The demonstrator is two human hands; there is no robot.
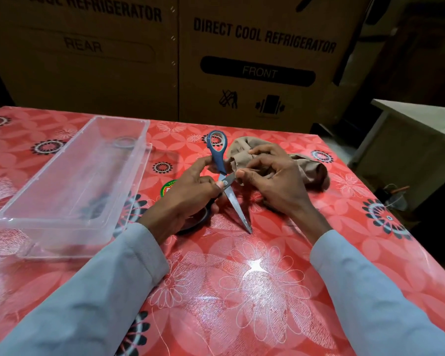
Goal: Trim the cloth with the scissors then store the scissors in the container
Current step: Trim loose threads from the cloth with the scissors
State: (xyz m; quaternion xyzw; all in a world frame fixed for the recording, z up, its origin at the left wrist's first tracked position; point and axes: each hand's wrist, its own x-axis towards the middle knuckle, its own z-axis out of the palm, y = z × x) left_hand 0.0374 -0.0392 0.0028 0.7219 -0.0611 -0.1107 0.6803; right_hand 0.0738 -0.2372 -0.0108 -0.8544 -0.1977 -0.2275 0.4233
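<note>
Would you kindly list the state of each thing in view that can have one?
scissors: blades open, one tip pointing towards the person, held near the pivot.
cloth: bunched on the table, not flat.
container: open, no lid on, upright.
left hand: grips the scissors.
right hand: fingers curled on the cloth, thumb and forefinger by the other blade.

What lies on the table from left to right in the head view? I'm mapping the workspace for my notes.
Container → left hand → scissors → right hand → cloth, all on the table.
</note>
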